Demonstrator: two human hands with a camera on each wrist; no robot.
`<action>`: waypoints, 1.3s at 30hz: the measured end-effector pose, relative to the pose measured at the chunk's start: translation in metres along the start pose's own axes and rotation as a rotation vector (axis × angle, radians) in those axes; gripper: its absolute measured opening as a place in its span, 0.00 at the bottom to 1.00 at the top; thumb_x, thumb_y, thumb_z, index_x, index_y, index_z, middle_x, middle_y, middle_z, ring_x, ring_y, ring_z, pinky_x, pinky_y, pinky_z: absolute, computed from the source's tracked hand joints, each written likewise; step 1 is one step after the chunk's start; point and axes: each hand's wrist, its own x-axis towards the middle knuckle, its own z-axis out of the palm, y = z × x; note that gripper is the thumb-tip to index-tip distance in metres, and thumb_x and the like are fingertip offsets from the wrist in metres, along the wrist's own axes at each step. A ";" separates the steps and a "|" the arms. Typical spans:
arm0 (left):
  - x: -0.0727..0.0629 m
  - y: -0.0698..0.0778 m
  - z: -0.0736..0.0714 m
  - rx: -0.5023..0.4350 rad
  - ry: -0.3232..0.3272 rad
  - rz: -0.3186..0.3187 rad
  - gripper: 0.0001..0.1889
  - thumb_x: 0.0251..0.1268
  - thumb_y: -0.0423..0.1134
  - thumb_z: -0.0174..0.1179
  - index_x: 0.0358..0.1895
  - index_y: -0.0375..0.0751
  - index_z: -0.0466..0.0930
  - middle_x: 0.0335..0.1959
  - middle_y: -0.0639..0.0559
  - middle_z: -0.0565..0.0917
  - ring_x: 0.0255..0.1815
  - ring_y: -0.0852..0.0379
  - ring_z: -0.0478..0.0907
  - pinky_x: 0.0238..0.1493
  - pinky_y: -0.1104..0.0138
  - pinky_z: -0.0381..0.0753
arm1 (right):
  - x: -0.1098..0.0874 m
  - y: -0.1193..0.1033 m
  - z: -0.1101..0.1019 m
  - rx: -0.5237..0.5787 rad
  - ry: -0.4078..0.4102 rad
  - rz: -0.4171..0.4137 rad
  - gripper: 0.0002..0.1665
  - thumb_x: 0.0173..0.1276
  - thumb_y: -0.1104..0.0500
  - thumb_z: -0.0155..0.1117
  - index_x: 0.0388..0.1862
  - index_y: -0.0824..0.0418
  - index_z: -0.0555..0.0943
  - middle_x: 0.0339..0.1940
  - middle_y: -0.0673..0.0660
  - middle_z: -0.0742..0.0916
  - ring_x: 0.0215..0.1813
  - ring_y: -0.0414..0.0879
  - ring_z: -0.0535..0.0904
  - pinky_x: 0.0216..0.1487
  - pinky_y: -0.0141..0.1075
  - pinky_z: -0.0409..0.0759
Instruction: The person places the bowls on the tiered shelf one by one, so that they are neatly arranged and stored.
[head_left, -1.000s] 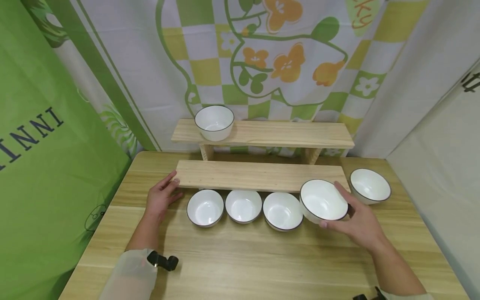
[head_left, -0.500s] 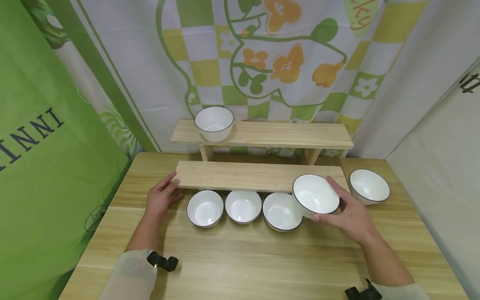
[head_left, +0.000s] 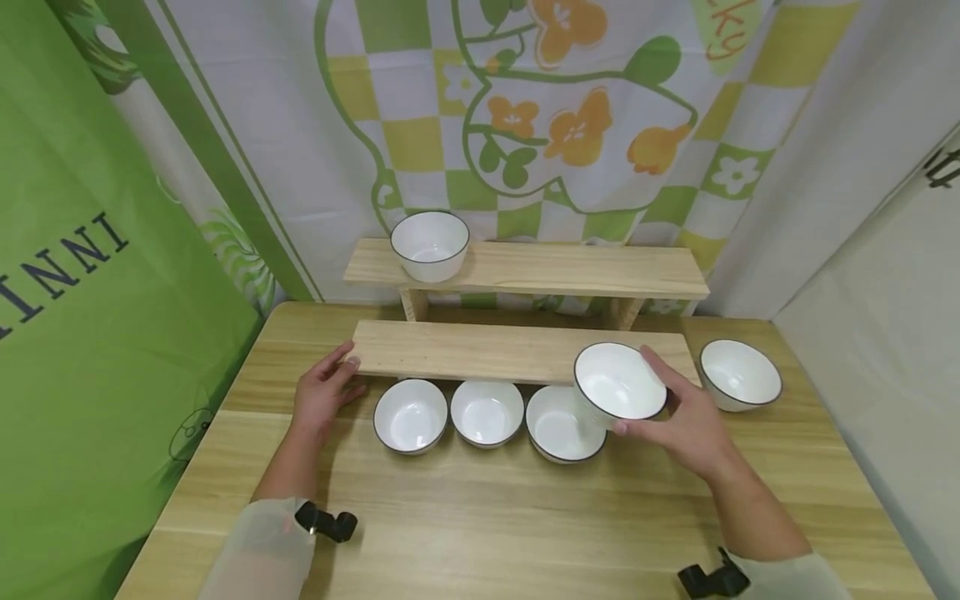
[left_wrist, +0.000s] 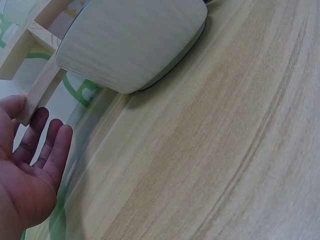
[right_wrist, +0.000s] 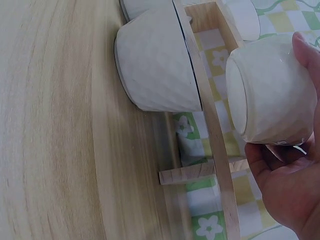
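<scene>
White and dark-rimmed, the held bowl (head_left: 620,381) is gripped by the right hand (head_left: 686,425), its side pinched between thumb and fingers. It is held aloft, mouth up, over the right part of the lower shelf (head_left: 450,350), and a gap between base and board is shown in the right wrist view. Across at the left, the shelf's end is pinched by the left hand (head_left: 322,396) between thumb and forefinger, the other fingers spread loosely below. Along the front edge, three bowls (head_left: 487,414) are lined up on the wooden table (head_left: 487,525), the rightmost partly covered by the held bowl in the head view. Up above, the upper shelf (head_left: 570,268) is topped near its left end by another bowl (head_left: 429,247). Out to the right, one more white bowl (head_left: 741,375) is set just beside the lower shelf. Behind it all, a checked, flower-printed curtain (head_left: 577,137) is hung.
</scene>
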 end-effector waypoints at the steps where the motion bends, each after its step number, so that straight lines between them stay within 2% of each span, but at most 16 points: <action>1: 0.000 0.000 0.000 0.007 0.001 0.006 0.29 0.74 0.42 0.66 0.75 0.45 0.72 0.52 0.54 0.80 0.53 0.60 0.80 0.59 0.56 0.86 | 0.001 0.000 0.001 0.004 -0.001 -0.001 0.70 0.50 0.43 0.88 0.86 0.50 0.56 0.82 0.62 0.64 0.80 0.63 0.61 0.75 0.63 0.64; 9: 0.002 0.001 0.000 0.046 -0.004 0.030 0.27 0.74 0.43 0.67 0.74 0.48 0.75 0.50 0.51 0.77 0.50 0.60 0.80 0.57 0.56 0.87 | 0.004 -0.008 0.006 0.028 -0.005 -0.013 0.70 0.48 0.44 0.89 0.85 0.48 0.58 0.82 0.61 0.65 0.81 0.63 0.60 0.78 0.63 0.61; 13: 0.002 0.002 0.000 0.066 -0.032 0.022 0.28 0.76 0.42 0.65 0.75 0.48 0.73 0.60 0.50 0.77 0.52 0.59 0.77 0.58 0.55 0.87 | 0.007 -0.014 0.007 0.025 -0.009 -0.003 0.71 0.47 0.43 0.90 0.85 0.46 0.58 0.82 0.62 0.65 0.81 0.63 0.58 0.79 0.63 0.59; 19: 0.001 0.005 0.000 0.086 -0.084 0.015 0.28 0.79 0.43 0.61 0.78 0.50 0.69 0.77 0.50 0.67 0.55 0.59 0.73 0.61 0.53 0.85 | 0.012 -0.021 0.009 0.032 -0.019 0.007 0.72 0.46 0.41 0.90 0.85 0.44 0.57 0.82 0.61 0.65 0.81 0.62 0.58 0.79 0.63 0.59; 22: 0.002 0.004 -0.001 0.093 -0.098 0.020 0.28 0.79 0.43 0.60 0.78 0.50 0.68 0.80 0.52 0.63 0.56 0.59 0.73 0.61 0.53 0.85 | 0.016 -0.024 0.010 0.029 -0.021 -0.006 0.71 0.47 0.41 0.89 0.85 0.45 0.57 0.83 0.58 0.65 0.82 0.61 0.58 0.79 0.63 0.57; 27: 0.004 0.003 -0.002 0.112 -0.109 0.034 0.27 0.80 0.45 0.59 0.78 0.49 0.69 0.80 0.52 0.64 0.58 0.57 0.73 0.58 0.56 0.87 | 0.022 -0.028 0.013 0.047 -0.029 -0.026 0.70 0.47 0.42 0.89 0.85 0.45 0.59 0.83 0.53 0.64 0.82 0.58 0.57 0.81 0.60 0.57; 30: 0.005 0.001 -0.002 0.115 -0.112 0.039 0.27 0.80 0.46 0.59 0.77 0.50 0.70 0.79 0.50 0.66 0.59 0.57 0.73 0.57 0.57 0.87 | 0.025 -0.031 0.014 0.092 -0.043 -0.025 0.70 0.48 0.43 0.89 0.85 0.45 0.58 0.84 0.52 0.62 0.82 0.56 0.58 0.81 0.53 0.61; 31: 0.006 0.001 -0.002 0.113 -0.111 0.040 0.27 0.80 0.46 0.60 0.77 0.51 0.71 0.79 0.50 0.66 0.59 0.57 0.74 0.57 0.57 0.88 | 0.026 -0.032 0.015 0.110 -0.047 -0.027 0.69 0.48 0.44 0.89 0.85 0.45 0.58 0.84 0.52 0.62 0.81 0.55 0.59 0.80 0.47 0.64; 34: 0.006 0.001 -0.002 0.104 -0.111 0.040 0.27 0.79 0.46 0.60 0.77 0.50 0.71 0.78 0.49 0.67 0.58 0.58 0.73 0.57 0.57 0.88 | 0.029 -0.035 0.017 0.145 -0.054 -0.032 0.69 0.49 0.46 0.89 0.85 0.45 0.58 0.84 0.52 0.62 0.78 0.54 0.64 0.70 0.30 0.72; 36: 0.006 0.001 -0.002 0.099 -0.109 0.042 0.27 0.79 0.46 0.61 0.77 0.50 0.71 0.76 0.49 0.68 0.56 0.58 0.73 0.56 0.57 0.88 | 0.031 -0.037 0.019 0.150 -0.053 -0.038 0.69 0.49 0.46 0.89 0.85 0.45 0.57 0.84 0.54 0.63 0.75 0.54 0.68 0.62 0.21 0.73; 39: 0.006 0.000 -0.003 0.097 -0.115 0.044 0.27 0.79 0.45 0.60 0.77 0.48 0.70 0.75 0.48 0.68 0.56 0.58 0.73 0.56 0.56 0.88 | 0.034 -0.041 0.021 0.147 -0.049 -0.049 0.69 0.50 0.47 0.89 0.85 0.46 0.57 0.83 0.57 0.64 0.73 0.55 0.70 0.58 0.17 0.72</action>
